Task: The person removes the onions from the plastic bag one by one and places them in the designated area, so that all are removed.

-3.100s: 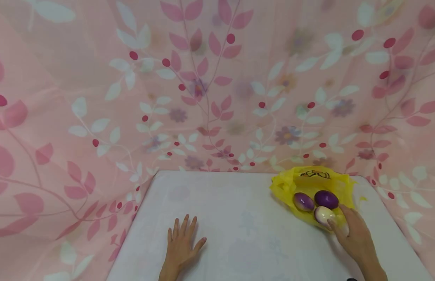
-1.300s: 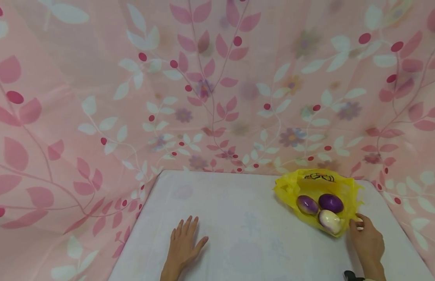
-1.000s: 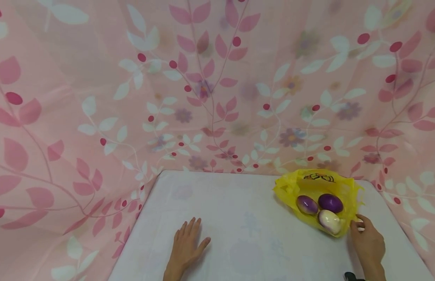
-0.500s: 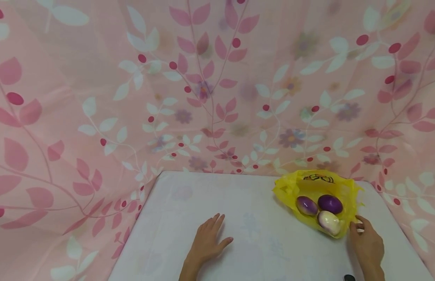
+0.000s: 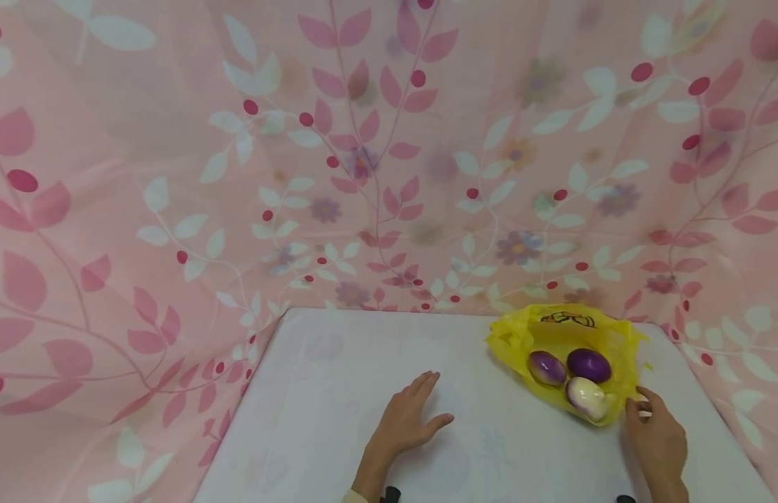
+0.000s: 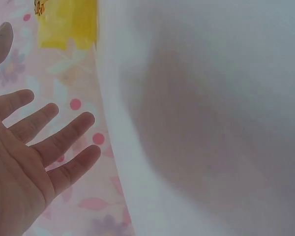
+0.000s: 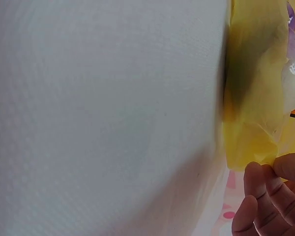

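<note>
A yellow plastic bag (image 5: 555, 337) with a dark print lies spread at the right of the table, its mouth facing the near side. In it sit three glossy egg-shaped things: a purple one fading to pale (image 5: 547, 368), a deep purple one (image 5: 589, 365) and a mostly white one (image 5: 586, 398). My right hand (image 5: 658, 436) pinches the bag's near right edge between thumb and fingers; the right wrist view shows the yellow film (image 7: 255, 132) between the tips. Held over the middle of the table, my left hand (image 5: 406, 421) has spread fingers and carries nothing.
A white cloth covers the table (image 5: 313, 391). Behind it and at both sides hangs a pink curtain (image 5: 376, 175) printed with leaves and flowers. Small black pieces (image 5: 392, 494) show by the wrists at the bottom edge.
My left hand has moved right across the table toward the bag. The right hand went from beside the white egg-shaped thing to the bag's edge and has stayed there. The bag lies almost as before.
</note>
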Action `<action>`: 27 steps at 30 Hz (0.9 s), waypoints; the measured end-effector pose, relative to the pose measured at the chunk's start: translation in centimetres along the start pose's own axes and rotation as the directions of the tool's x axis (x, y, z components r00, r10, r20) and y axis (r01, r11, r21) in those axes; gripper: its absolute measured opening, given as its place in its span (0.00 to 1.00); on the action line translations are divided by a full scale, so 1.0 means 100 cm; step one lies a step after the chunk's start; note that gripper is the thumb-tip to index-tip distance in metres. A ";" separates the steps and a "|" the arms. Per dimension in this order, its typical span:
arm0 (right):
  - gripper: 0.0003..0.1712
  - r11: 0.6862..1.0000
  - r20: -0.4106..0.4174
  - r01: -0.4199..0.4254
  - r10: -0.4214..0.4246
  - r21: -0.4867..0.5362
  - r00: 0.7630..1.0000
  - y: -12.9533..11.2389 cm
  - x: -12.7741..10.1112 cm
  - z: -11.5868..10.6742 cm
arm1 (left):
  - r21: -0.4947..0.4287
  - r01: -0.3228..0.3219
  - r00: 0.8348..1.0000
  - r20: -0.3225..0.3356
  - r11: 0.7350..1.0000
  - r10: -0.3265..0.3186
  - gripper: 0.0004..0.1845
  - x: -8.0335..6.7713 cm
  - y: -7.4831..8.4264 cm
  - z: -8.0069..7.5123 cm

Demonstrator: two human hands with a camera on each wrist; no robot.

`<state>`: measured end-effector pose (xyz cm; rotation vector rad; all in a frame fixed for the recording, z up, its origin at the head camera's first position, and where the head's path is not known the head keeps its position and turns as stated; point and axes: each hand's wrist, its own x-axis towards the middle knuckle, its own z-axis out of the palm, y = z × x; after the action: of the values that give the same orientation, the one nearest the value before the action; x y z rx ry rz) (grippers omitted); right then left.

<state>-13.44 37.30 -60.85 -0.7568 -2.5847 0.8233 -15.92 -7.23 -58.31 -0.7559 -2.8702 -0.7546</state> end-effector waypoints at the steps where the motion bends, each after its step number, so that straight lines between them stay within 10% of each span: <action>1: 0.24 1.000 0.002 -0.001 0.001 -0.006 1.000 0.000 0.000 0.000 | -0.011 -0.004 1.000 0.003 1.000 0.004 0.41 0.002 0.002 0.001; 27: 0.22 0.997 -0.038 0.074 -0.074 -0.002 0.997 -0.001 -0.001 0.000 | -0.160 -0.140 0.990 0.003 0.977 0.143 0.38 0.053 0.049 0.039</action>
<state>-13.42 37.19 -60.76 -0.6664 -2.5631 0.7779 -18.06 0.66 -58.49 -0.9764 -2.7558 -0.9713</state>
